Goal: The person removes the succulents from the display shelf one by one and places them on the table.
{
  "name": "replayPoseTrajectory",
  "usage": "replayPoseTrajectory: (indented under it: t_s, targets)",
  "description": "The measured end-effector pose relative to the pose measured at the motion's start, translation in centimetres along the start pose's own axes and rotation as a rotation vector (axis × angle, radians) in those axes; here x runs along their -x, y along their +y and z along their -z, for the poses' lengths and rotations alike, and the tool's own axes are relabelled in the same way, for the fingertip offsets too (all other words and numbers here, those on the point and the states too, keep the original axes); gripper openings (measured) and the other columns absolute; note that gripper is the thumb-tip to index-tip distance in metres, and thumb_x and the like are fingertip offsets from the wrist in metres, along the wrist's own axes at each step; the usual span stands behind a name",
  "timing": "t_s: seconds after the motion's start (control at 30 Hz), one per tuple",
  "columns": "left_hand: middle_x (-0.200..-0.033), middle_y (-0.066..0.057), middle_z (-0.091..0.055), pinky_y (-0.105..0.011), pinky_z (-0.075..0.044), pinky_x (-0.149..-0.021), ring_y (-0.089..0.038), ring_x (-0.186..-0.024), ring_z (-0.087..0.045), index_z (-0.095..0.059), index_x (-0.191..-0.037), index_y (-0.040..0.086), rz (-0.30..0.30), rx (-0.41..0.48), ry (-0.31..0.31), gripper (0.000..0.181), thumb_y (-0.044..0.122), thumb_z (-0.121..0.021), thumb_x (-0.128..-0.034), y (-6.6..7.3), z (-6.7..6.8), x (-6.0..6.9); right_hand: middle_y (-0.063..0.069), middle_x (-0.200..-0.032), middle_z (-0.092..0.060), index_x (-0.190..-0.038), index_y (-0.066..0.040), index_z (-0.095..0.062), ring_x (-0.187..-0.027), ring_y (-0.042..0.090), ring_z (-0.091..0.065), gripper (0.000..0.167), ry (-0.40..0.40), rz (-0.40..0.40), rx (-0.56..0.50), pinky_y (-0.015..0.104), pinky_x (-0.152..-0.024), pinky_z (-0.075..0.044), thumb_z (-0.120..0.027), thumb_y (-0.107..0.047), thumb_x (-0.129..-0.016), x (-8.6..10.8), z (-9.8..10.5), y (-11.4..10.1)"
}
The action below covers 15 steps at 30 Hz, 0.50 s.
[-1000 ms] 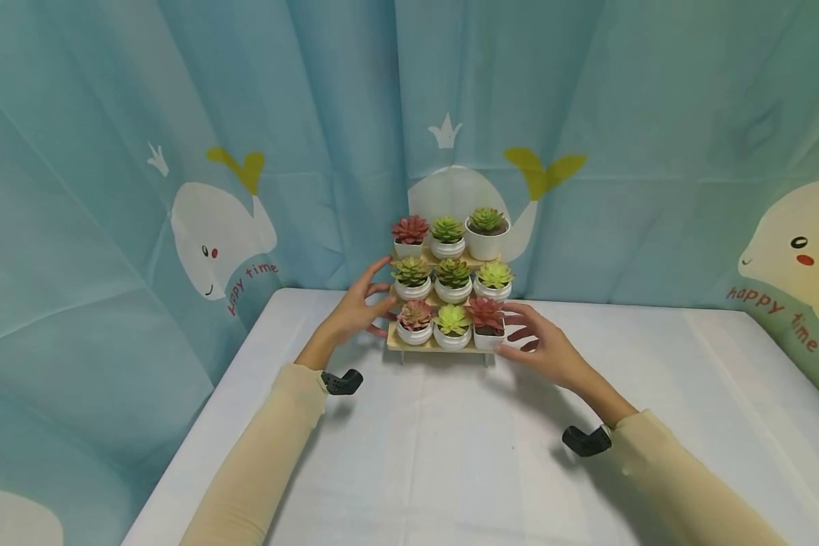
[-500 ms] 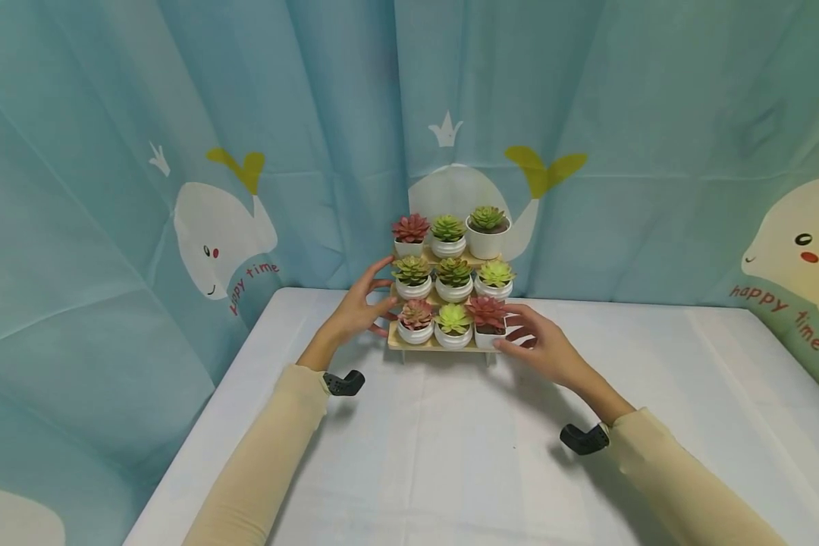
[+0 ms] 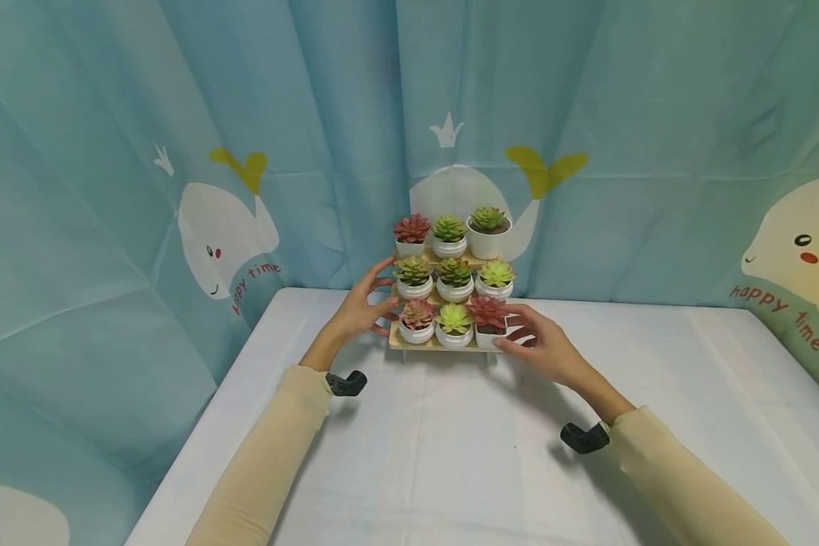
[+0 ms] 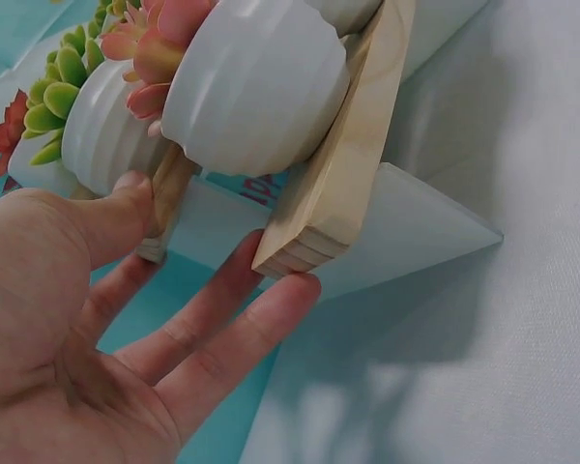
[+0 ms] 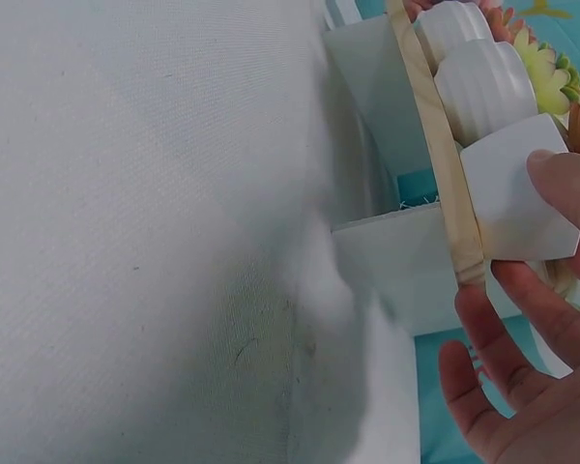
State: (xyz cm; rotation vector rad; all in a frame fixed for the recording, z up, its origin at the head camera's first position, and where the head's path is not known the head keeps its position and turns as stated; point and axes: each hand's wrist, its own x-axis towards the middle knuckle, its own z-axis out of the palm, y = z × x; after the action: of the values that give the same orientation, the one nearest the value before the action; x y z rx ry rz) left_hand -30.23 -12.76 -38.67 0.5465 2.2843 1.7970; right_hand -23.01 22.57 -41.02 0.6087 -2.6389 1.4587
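A three-tier wooden plant stand [image 3: 433,346] with white legs holds several small succulents in white pots. My left hand [image 3: 355,312] is at its left end. In the left wrist view, the thumb and a finger pinch the end of one wooden board [image 4: 166,198], while other fingertips touch the end of the front board [image 4: 314,227]. At the front right, my right hand [image 3: 547,350] holds the square white pot [image 5: 517,193] of a red succulent [image 3: 487,312], thumb on its front face. Another fingertip of that hand touches the front board's end in the right wrist view.
The stand is on a white-covered table [image 3: 444,447] near its back edge. Behind it hangs a blue curtain [image 3: 341,114] printed with white whales. Black wrist devices [image 3: 346,384] sit at both sleeve cuffs.
Both hands stay in place at the stand, and the pots keep their positions. Only a very slight shift of the whole head view shows.
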Motion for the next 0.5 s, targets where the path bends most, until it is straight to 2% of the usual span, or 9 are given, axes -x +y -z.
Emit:
replayPoseTrajectory:
  t_s: [0.2, 0.5]
  targets:
    - [-0.159, -0.02, -0.035, -0.066, -0.059, -0.069, -0.047, -0.096, -0.072, -0.022, -0.165, 0.035, 0.003, 0.005, -0.011, 0.076, 0.006, -0.06, -0.1045, 0.04, -0.05, 0.08, 0.019, -0.13, -0.066, -0.144, -0.01, -0.055, -0.105, 0.033, -0.07, 0.053, -0.009, -0.002, 0.001, 0.048, -0.088, -0.058, -0.077, -0.018, -0.096, -0.05, 0.1, 0.13]
    - [-0.159, -0.018, -0.036, -0.058, -0.062, -0.066, -0.048, -0.095, -0.071, -0.024, -0.164, 0.038, 0.025, 0.015, -0.005, 0.078, 0.005, -0.061, -0.1038, 0.19, 0.16, -0.03, 0.017, -0.131, -0.064, -0.14, -0.007, -0.056, -0.107, 0.031, -0.069, 0.05, -0.021, -0.005, -0.02, 0.04, -0.089, -0.059, -0.077, -0.015, -0.095, -0.17, 0.89, -0.17]
